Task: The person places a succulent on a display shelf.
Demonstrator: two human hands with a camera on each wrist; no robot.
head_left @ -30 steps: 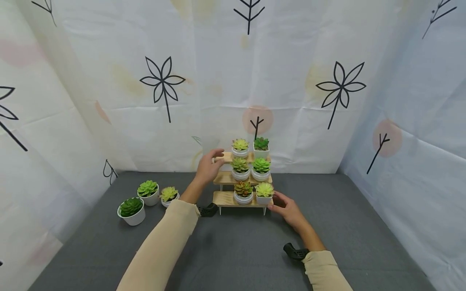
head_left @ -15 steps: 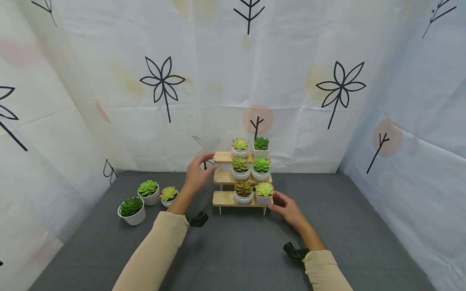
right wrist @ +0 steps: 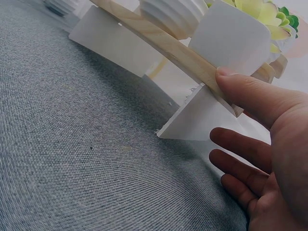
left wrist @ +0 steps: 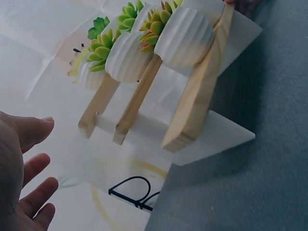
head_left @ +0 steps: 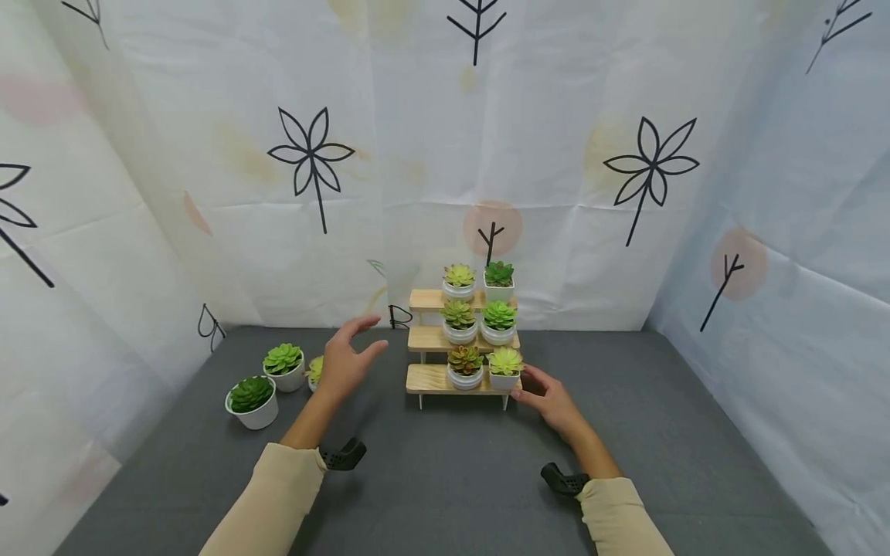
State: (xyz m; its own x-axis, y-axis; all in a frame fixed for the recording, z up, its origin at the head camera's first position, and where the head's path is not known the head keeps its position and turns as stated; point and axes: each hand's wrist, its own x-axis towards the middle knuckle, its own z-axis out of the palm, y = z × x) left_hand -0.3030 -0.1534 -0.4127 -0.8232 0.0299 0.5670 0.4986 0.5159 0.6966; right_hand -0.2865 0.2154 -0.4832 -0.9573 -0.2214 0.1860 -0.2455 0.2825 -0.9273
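Observation:
A wooden three-tier stand (head_left: 426, 378) on white supports stands at the back of the table. Each tier bears two small potted succulents, such as a yellow-green one (head_left: 505, 361) at the lowest tier's right end. My right hand (head_left: 552, 403) is at that end of the lowest board; in the right wrist view the thumb (right wrist: 240, 86) presses on its edge. The index finger is mostly hidden behind the board. My left hand (head_left: 344, 363) hovers left of the stand, thumb and fingers apart, holding nothing. Behind it a yellow-green potted succulent (head_left: 315, 372) is partly hidden.
Left of my left hand, two more green succulents in white pots, one nearer (head_left: 252, 403) and one farther (head_left: 283, 367), stand on the grey tabletop (head_left: 445, 479). White printed cloth (head_left: 549, 154) hangs behind and at both sides.
My left hand has drawn away from the stand's top tier, moving left and toward me, and now partly covers the small yellow-green succulent. My right hand stays at the lowest tier.

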